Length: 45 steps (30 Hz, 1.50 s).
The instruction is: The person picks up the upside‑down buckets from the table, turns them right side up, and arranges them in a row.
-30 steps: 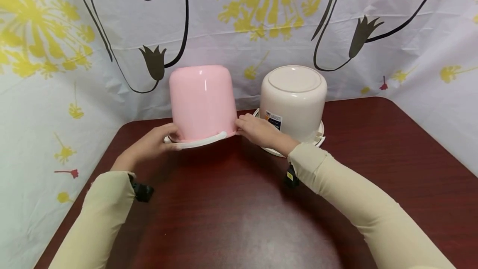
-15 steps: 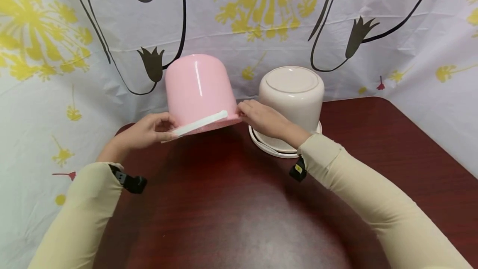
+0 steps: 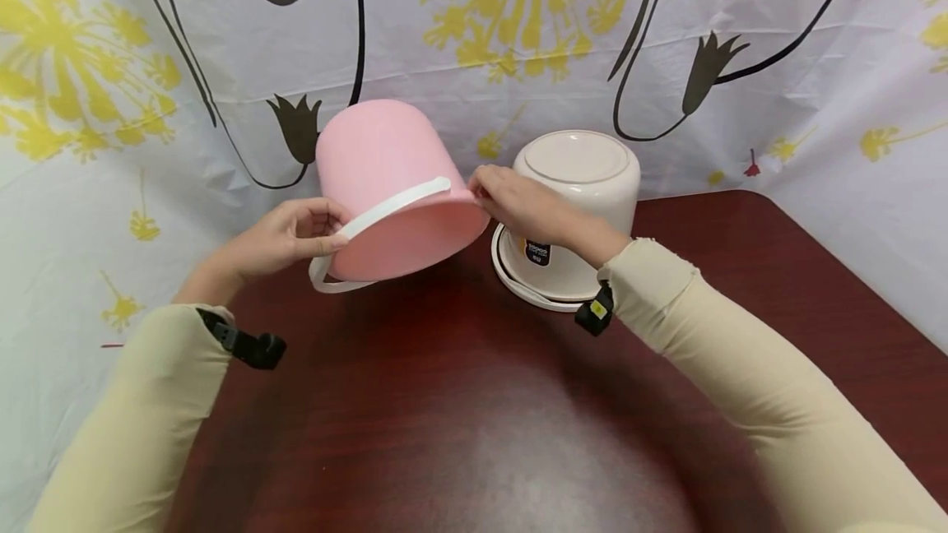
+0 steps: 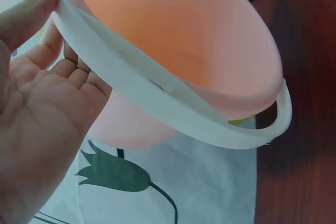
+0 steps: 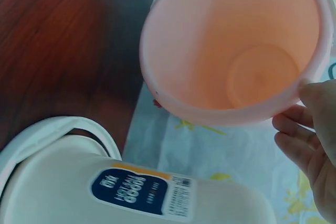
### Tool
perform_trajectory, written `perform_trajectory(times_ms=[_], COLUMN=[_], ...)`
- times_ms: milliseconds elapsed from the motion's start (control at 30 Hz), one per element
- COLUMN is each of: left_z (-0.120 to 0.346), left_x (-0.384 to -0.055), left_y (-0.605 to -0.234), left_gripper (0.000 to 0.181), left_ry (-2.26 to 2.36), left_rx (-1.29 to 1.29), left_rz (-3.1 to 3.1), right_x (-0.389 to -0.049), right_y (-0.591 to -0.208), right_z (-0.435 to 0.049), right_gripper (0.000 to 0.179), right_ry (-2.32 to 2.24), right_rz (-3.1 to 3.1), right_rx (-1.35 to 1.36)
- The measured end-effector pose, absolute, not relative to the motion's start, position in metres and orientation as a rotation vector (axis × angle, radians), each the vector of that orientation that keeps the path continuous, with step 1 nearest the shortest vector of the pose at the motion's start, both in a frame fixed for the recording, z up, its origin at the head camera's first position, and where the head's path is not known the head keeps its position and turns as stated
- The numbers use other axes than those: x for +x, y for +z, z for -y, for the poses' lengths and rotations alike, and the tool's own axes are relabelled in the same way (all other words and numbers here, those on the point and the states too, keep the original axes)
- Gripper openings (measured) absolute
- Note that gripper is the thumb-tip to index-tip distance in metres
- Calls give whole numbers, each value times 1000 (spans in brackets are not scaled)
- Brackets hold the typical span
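Note:
A pink bucket (image 3: 385,150) with a white handle (image 3: 396,204) is held tilted above the far left of the table, its mouth turned down and toward me. My left hand (image 3: 285,237) pinches its left rim and the handle between thumb and fingers. At the opposite rim my right hand (image 3: 529,204) grips with thumb inside and fingers outside, as the right wrist view shows. The inside of the pink bucket (image 5: 226,40) holds nothing visible. Just behind the right hand a cream bucket (image 3: 581,159) stands upside down on the table, its label (image 5: 142,190) partly covered in the head view.
The dark red wooden table (image 3: 444,401) reaches to a white cloth (image 3: 474,31) printed with yellow and grey flowers, hanging behind and at both sides. The cream bucket's handle (image 3: 529,294) lies around its rim on the table.
Both hands have raised the pink bucket and tipped it, so its mouth swings toward me and its inside comes into view. The cream bucket has stayed in place.

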State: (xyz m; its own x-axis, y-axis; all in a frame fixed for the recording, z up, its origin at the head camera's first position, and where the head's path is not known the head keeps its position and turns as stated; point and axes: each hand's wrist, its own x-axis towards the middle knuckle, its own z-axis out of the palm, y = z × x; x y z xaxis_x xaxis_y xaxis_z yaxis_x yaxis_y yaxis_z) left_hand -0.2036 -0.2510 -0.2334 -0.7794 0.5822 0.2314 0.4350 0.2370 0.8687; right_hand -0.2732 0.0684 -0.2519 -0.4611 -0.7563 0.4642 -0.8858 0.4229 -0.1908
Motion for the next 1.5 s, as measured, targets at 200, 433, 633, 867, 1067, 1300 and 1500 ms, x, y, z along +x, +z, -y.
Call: perform_trajectory(times_ms=[200, 433, 633, 867, 1067, 1300, 1500], left_z=[248, 244, 241, 242, 246, 254, 261], left_x=[-203, -202, -201, -200, -200, -197, -192], left_y=[-220, -214, -214, -224, -236, -246, -248], left_gripper=[25, 20, 13, 15, 21, 38, 46], left_ry=[1679, 1771, 1963, 2140, 2265, 2407, 2563], left_rx=[977, 962, 917, 853, 820, 856, 669], left_rz=[-2286, -2165, -1972, -1864, -1801, -1512, -1252], right_x=[-277, -282, -287, -294, -298, -298, -297], right_y=[-235, -219, -210, -211, -218, -230, -240], right_z=[-71, -73, -70, -61, -53, -49, -49], right_gripper=[13, 13, 15, 18, 21, 25, 26], right_ry=[632, 680, 720, 817, 993, 1071, 1295], right_rz=[2456, 2380, 2378, 2430, 2496, 2555, 2546], right_rx=[1395, 1425, 1425, 1351, 1214, 1089, 986])
